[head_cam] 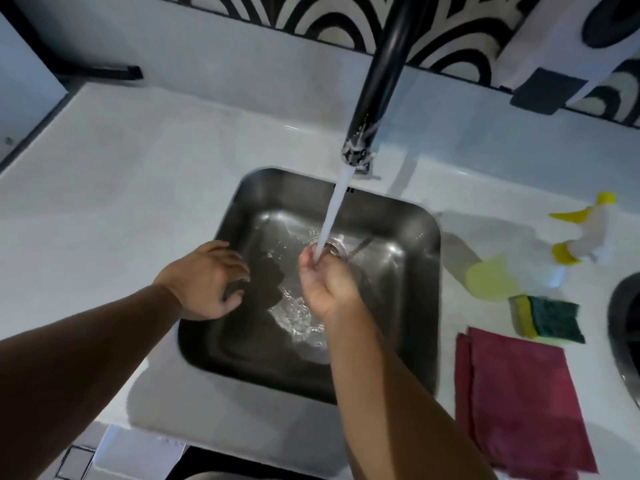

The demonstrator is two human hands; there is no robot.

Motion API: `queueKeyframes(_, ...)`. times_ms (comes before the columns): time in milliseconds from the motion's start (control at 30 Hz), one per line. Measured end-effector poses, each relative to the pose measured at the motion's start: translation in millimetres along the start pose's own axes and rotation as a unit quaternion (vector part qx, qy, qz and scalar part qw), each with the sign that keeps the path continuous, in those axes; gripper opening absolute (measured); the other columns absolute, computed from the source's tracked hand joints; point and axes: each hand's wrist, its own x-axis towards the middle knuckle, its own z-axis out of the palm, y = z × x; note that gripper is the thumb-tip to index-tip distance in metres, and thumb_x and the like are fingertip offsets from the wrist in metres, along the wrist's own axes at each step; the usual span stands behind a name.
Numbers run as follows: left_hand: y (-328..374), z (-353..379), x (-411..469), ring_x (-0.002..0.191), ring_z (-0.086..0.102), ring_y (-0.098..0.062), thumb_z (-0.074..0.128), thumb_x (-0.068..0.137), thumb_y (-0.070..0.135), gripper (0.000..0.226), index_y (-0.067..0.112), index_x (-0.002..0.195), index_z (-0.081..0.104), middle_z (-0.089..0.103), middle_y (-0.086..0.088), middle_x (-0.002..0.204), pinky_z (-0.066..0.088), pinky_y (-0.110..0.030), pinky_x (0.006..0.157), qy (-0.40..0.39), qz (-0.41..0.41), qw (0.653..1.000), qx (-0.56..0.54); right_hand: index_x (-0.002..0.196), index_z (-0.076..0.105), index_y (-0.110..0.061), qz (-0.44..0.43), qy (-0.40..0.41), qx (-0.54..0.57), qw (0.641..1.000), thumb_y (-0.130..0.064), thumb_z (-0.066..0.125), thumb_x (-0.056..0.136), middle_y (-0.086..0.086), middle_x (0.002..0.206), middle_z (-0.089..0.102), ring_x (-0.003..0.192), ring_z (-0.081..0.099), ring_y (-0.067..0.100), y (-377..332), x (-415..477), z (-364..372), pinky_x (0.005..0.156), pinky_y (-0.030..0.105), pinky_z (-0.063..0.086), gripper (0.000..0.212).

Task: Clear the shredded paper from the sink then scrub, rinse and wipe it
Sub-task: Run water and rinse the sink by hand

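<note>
The rinse step is judged to be in hand. Water is being run in a white stream [334, 209] from the black cylindrical tap spout [377, 74] into the square stainless-steel sink [412, 258]. No shredded paper is being shown anywhere in the basin, so the clearing appears done. The yellow-and-green scouring sponge [547, 320] is lying on the white countertop [138, 185] to the right of the sink, just beside the folded dark-red cloth [519, 393], which suggests the scrubbing is done too. The next move is judged to call for the water being shut off and the cloth being picked up for wiping.

The right hand [322, 285] is being held low near the drain, directly under the stream, with its forearm being reached in over the near edge. Its fingers are being held bunched together and bent upward; whether anything is being pinched between them cannot be told. The left hand [207, 282] is being rested on the sink's left rim, its fingers slightly apart and loosely bent over the edge, with nothing being held.
</note>
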Motion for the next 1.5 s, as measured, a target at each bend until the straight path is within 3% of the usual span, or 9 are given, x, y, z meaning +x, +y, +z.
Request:
queueKeyframes(133,-0.6,-1.0,1.0,0.115,0.064,-0.01,0.046,0.083,0.052,0.044,0.031,0.105,0.078,0.074,0.015,0.113,0.031,-0.035,0.115,0.0,0.013,1.0,0.011,0.105,0.062,0.001,-0.018,0.015,0.034,0.999,0.005,0.053,0.099,0.013,0.092,0.065,0.084,0.065,0.017,-13.8,6.2,4.5,0.066,0.024,0.06,0.011)
queueKeyframes(300,-2.5,3.1,2.4,0.108,0.067,-0.011,0.049,0.081,0.047,0.039,0.03,0.098,0.078,0.075,0.015,0.106,0.034,-0.035,0.11,0.029,0.023,0.999,0.001,0.114,0.061,0.01,-0.115,0.023,0.017,0.993,0.004,0.051,0.099,0.023,0.097,0.067,0.086,0.069,0.031,-64.0,-7.8,76.5,0.099,0.035,0.056,0.019)
queueKeyframes(500,-4.2,4.0,2.5,0.109,0.066,-0.008,0.047,0.081,0.046,0.036,0.031,0.096,0.076,0.074,0.019,0.106,0.028,-0.032,0.111,0.032,0.022,0.999,-0.003,0.088,0.05,-0.005,-0.232,0.014,-0.11,0.966,-0.01,0.034,0.106,0.013,0.095,0.056,0.098,0.06,0.029,-81.0,-24.3,128.5,0.111,0.046,0.046,0.025)
queueKeyframes(667,-5.7,3.6,4.1,0.113,0.064,-0.008,0.044,0.082,0.048,0.041,0.031,0.101,0.076,0.073,0.018,0.111,0.026,-0.03,0.113,0.022,0.015,1.0,0.008,0.094,0.065,0.001,-0.145,0.038,-0.141,0.979,-0.031,0.038,0.108,0.012,0.092,0.069,0.081,0.063,0.019,-52.8,-22.2,71.1,0.078,0.032,0.056,0.045)
queueKeyframes(933,0.0,-5.3,5.8,0.133,0.048,-0.004,0.018,0.084,0.059,0.068,0.036,0.127,0.066,0.062,0.019,0.135,0.019,-0.032,0.124,-0.061,-0.01,0.998,0.02,0.106,0.063,0.004,-0.026,-0.027,-0.105,0.994,-0.008,0.055,0.102,0.013,0.08,0.064,0.074,0.063,0.019,-5.1,-16.7,11.3,0.066,0.027,0.061,0.014)
queueKeyframes(1100,-0.9,-4.3,6.1,0.132,0.049,-0.003,0.021,0.085,0.059,0.066,0.036,0.127,0.066,0.061,0.02,0.136,0.019,-0.032,0.124,-0.061,-0.009,0.998,0.03,0.137,0.05,-0.005,-0.056,0.013,0.036,0.998,-0.001,0.055,0.098,0.017,0.115,0.062,0.093,0.064,0.018,-31.5,-4.2,9.0,0.07,0.026,0.061,0.039)
queueKeyframes(1233,0.6,-4.0,6.1,0.127,0.055,-0.003,0.029,0.085,0.056,0.058,0.035,0.121,0.07,0.065,0.019,0.131,0.019,-0.03,0.123,-0.038,-0.002,0.999,0.029,0.114,0.059,-0.001,-0.112,0.023,0.056,0.992,0.0,0.052,0.102,0.017,0.088,0.065,0.068,0.065,0.023,-68.5,-19.5,54.5,0.065,0.028,0.061,0.015)
queueKeyframes(1367,-0.5,-2.2,5.8,0.103,0.068,-0.004,0.048,0.079,0.051,0.039,0.034,0.097,0.078,0.074,0.018,0.106,0.023,-0.027,0.111,0.019,0.009,0.999,0.043,0.093,0.05,0.003,-0.171,0.01,0.031,0.985,-0.002,0.04,0.106,0.023,0.102,0.069,0.094,0.072,0.028,-95.5,-46.6,120.7,0.09,0.037,0.06,0.017)
queueKeyframes(1500,1.5,-5.0,5.4,0.108,0.067,-0.005,0.049,0.081,0.05,0.039,0.033,0.102,0.078,0.073,0.017,0.11,0.026,-0.026,0.114,0.008,0.016,0.999,0.044,0.089,0.052,0.001,-0.179,0.014,-0.013,0.984,-0.008,0.036,0.108,0.008,0.07,0.052,0.061,0.055,0.015,-95.2,-46.2,117.0,0.064,0.02,0.048,0.026)
